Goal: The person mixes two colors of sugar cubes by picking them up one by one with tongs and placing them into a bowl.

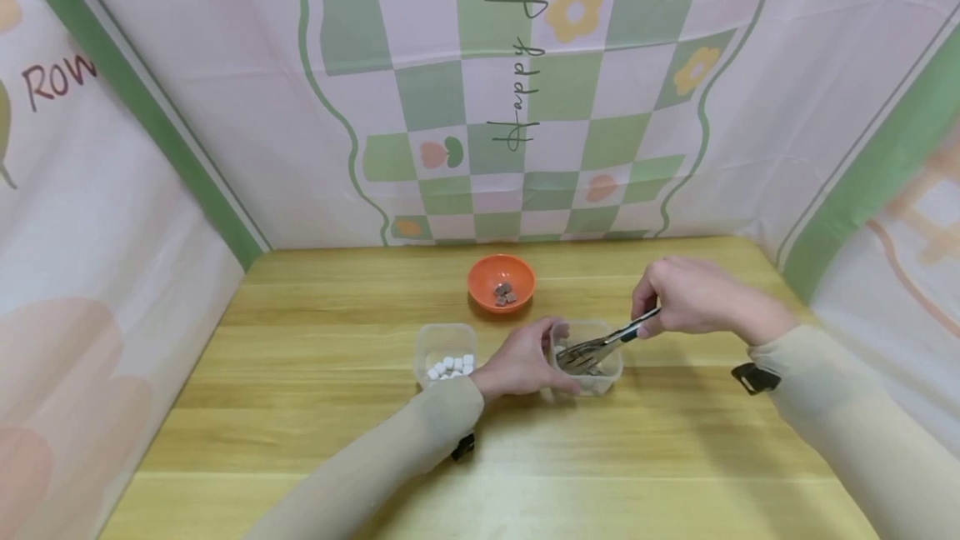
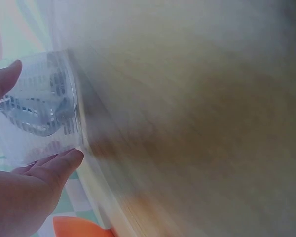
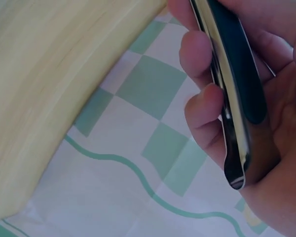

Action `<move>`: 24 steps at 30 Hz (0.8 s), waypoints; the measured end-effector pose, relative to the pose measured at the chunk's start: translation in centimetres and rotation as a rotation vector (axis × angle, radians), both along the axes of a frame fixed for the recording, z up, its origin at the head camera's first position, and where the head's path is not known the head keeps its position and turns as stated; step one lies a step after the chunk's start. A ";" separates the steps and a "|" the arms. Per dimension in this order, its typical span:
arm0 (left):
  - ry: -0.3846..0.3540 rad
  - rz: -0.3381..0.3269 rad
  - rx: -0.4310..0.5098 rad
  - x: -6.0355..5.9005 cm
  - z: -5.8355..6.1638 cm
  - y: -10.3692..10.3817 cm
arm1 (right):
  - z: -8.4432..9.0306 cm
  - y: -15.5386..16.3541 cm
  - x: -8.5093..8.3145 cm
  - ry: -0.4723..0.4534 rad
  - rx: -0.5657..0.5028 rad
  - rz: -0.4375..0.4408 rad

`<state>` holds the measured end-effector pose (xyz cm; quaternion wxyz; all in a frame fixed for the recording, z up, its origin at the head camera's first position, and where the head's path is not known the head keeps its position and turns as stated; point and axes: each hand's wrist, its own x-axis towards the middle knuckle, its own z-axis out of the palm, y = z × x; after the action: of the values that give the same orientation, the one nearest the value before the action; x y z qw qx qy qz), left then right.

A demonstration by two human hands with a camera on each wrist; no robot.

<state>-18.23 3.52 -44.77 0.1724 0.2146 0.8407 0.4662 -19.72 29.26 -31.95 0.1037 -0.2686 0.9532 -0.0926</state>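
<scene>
Tongs (image 1: 603, 346) sit in our right hand (image 1: 693, 297), whose fingers curl round the dark handle; their long axis runs from that hand, up and to the right, down and left to the tips, which point into the clear tub (image 1: 588, 361) near the middle of the table (image 1: 315, 448). Our left hand (image 1: 521, 365) cups the tub's left wall, thumb and fingers wrapped about it. We cannot tell whether the tips are pinching anything; the tub's contents are too small to make out. Our worry is the light tub: a sideways push from the tongs could tip or slide it if our left hand loosens. A weak squeeze could drop a piece on the table, short of the orange bowl (image 1: 501, 282). The second tub (image 1: 446, 352) of white bits stands just beside our left wrist, where a careless sleeve could knock it.
</scene>
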 end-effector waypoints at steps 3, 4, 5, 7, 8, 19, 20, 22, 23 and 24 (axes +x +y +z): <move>0.005 -0.006 0.005 0.0 -0.1 0.0 | -0.1 0.2 0.0 0.011 -0.002 0.002; 0.006 -0.008 0.007 0.0 -0.1 0.0 | -0.2 0.2 0.0 0.010 -0.007 0.003; 0.005 -0.008 0.009 0.0 -0.1 0.0 | -0.2 0.3 0.0 0.010 -0.012 0.003; 0.002 -0.007 0.013 0.0 -0.1 0.0 | -0.2 0.4 0.0 0.008 -0.022 0.000; -0.001 -0.007 0.015 0.0 -0.1 0.0 | -0.2 0.4 0.0 0.008 -0.025 -0.002; -0.012 -0.003 0.016 0.0 0.0 0.0 | 0.0 -0.2 0.6 0.022 0.020 -0.008; -0.015 -0.002 0.016 0.0 0.0 0.0 | 0.0 -0.2 0.7 0.025 0.022 -0.008; -0.020 -0.001 0.014 0.1 0.1 0.0 | -0.1 -0.3 0.8 0.037 0.024 -0.003; -0.021 -0.001 0.015 0.1 0.1 0.0 | -0.1 -0.3 0.8 0.043 0.024 0.001; -0.021 -0.002 0.016 0.1 0.1 0.0 | -0.2 -0.3 0.8 0.050 0.025 0.004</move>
<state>-18.15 3.53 -44.66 0.1798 0.2117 0.8349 0.4751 -18.91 29.00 -32.11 0.0834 -0.2716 0.9560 -0.0738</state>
